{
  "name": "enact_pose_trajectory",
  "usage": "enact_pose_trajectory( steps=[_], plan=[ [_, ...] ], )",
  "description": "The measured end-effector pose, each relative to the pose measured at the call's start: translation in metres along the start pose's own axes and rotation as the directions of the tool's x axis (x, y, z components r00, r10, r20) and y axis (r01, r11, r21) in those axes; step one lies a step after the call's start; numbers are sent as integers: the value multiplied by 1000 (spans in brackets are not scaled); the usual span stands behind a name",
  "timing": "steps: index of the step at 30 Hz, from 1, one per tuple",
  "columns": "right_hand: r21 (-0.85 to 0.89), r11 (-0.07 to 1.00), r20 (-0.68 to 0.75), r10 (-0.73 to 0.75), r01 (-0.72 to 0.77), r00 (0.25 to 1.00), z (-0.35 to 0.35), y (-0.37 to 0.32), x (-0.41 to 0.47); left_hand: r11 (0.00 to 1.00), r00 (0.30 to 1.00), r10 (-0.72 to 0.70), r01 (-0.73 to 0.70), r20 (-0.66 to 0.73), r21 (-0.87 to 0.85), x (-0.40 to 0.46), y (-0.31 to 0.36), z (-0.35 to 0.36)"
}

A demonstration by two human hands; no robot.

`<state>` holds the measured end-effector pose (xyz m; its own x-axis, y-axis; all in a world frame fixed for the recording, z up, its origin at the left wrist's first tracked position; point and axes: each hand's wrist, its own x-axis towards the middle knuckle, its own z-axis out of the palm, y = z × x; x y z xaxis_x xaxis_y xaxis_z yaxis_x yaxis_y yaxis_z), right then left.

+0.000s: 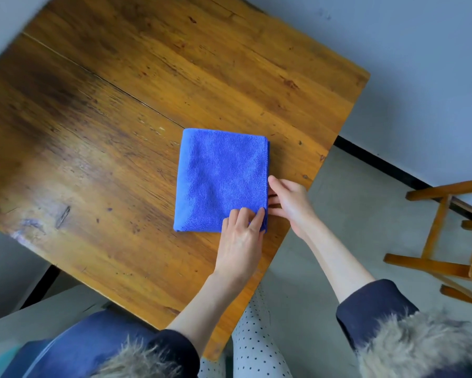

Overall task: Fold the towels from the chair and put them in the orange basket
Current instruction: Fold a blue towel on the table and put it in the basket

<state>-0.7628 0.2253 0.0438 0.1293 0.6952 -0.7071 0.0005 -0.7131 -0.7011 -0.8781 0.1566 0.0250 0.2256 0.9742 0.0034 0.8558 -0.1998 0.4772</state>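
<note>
A blue towel (pixel 221 178), folded into a neat rectangle, lies flat on the wooden table (pixel 114 126) near its right edge. My left hand (pixel 240 236) rests on the towel's near right corner, fingers lying on top of the cloth. My right hand (pixel 289 200) is at the towel's right edge with fingers stretched toward it, fingertips touching the folded layers. Whether any fingers reach under the towel cannot be told. The orange basket is not in view.
A wooden chair (pixel 444 241) stands on the grey floor to the right, only partly in frame. The table's right edge and near corner run close to my arms. A white wall with a dark skirting lies behind.
</note>
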Motion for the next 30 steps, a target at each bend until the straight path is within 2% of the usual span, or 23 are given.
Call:
enact_pose_trajectory(
  steps=[7, 11, 14, 16, 17, 18, 19, 21, 22, 24, 27, 30],
  plan=[
    [-14, 994, -26, -109, 109, 994, 9, -28, 26, 995, 997, 79, -79, 4, 61, -3, -7, 4],
    [-33, 992, -91, -127, 125, 988, 12, -29, 38, 992, 994, 108, -108, 2, 59, -3, -8, 6],
    [-67, 991, -128, -127, 119, 984, 11, -24, 43, 981, 980, 192, -193, 51, 20, -2, -10, -1],
    [-160, 977, -169, -165, 138, 972, 12, -22, 43, 970, 970, 242, -242, 22, -14, 2, -16, -14],
    [-281, 944, -212, -237, 174, 948, 12, -20, 41, 971, 971, 238, -238, -31, -1, 7, -21, -23],
    [-427, 871, -249, -372, 244, 894, 12, -18, 37, 977, 972, 213, -211, -101, 27, 14, -28, -31],
    [-563, 754, -246, -543, 338, 803, 14, -14, 32, 984, 970, 175, -167, -167, 62, 23, -37, -38],
    [-751, 466, -104, -783, 468, 614, 22, -6, 22, 986, 969, 112, -81, -221, 145, 44, -59, -47],
    [-805, 341, -10, -827, 486, 563, 28, -1, 22, 982, 976, 93, -57, -197, 180, 55, -68, -48],
    [-865, 194, 120, -815, 462, 567, 42, 9, 28, 975, 994, 80, -61, -81, 214, 72, -82, -45],
    [-905, 160, 140, -765, 395, 629, 50, 19, 42, 972, 994, 82, -96, 73, 216, 84, -96, -36],
    [-912, 142, 157, -748, 386, 645, 48, 27, 51, 965, 992, 93, -110, 81, 237, 84, -105, -29]
  ],
)
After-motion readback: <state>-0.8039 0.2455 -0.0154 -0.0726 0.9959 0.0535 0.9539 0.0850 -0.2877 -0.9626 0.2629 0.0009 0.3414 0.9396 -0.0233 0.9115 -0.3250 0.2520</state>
